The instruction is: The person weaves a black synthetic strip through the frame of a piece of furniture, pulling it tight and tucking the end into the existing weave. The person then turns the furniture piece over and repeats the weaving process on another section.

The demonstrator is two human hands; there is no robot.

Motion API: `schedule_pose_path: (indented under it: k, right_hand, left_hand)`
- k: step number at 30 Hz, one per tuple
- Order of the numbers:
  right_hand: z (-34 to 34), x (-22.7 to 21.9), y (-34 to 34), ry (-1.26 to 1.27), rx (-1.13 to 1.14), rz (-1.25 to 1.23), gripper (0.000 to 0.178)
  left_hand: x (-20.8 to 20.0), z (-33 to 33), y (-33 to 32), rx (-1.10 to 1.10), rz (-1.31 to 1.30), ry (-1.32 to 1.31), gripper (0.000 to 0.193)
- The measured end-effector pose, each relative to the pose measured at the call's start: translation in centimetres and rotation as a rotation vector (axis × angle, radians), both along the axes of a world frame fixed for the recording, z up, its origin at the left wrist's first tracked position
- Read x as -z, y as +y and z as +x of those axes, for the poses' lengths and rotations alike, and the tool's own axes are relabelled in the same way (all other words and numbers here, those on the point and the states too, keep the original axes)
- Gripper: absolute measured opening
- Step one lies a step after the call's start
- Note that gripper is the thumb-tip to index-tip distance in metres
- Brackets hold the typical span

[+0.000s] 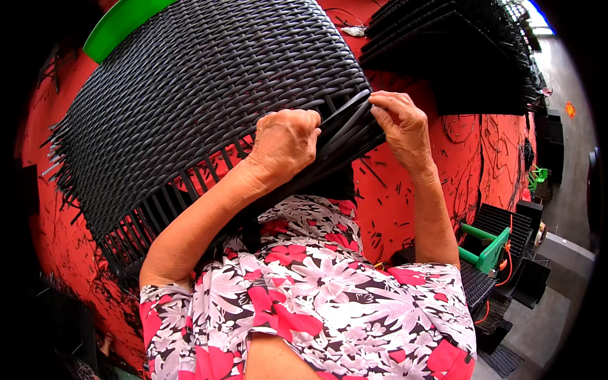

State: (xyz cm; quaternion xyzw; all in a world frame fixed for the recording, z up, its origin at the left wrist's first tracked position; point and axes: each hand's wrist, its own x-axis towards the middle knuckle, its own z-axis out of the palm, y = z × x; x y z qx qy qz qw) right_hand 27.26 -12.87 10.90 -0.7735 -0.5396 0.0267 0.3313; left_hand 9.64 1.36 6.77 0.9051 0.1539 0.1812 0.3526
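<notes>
A black woven panel [221, 69] of flat plastic strips lies tilted in front of me, its near side still bare slats with gaps between. My left hand [286, 142] is closed in a fist at the panel's near edge, on a black plastic strip [345, 113] that runs toward the right corner. There my right hand [404, 126] pinches the strip between thumb and fingertips. More dark strips lie bunched between the two hands. The strip's end inside my left fist is hidden. Loose strip ends fringe the panel's left side.
Beyond the panel is a green curved plastic piece [123, 28]. A stack of black woven panels [443, 57] stands at the far right. Strip scraps litter the red floor covering [405, 196]. A green-handled object [487, 248] with an orange cord sits at the right.
</notes>
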Motion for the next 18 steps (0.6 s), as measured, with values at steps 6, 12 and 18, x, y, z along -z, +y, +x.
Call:
schedule_pose_path:
  k: [6,12,18]
  right_hand:
    - [0.7,-2.5,3.2,-0.076,-0.138,-0.035,0.02]
    - [1.7,-2.1,4.1,-0.207,-0.282,-0.312,0.029]
    - [2.7,-2.0,3.3,-0.128,-0.187,-0.379,0.02]
  left_hand:
    - [-3.0,1.1,1.9,-0.012,-0.845,0.091,0.012]
    - [-3.1,0.6,3.5,0.015,-1.305,0.146,0.023]
    - [-3.0,0.5,4.0,0.117,-1.444,0.273,0.032]
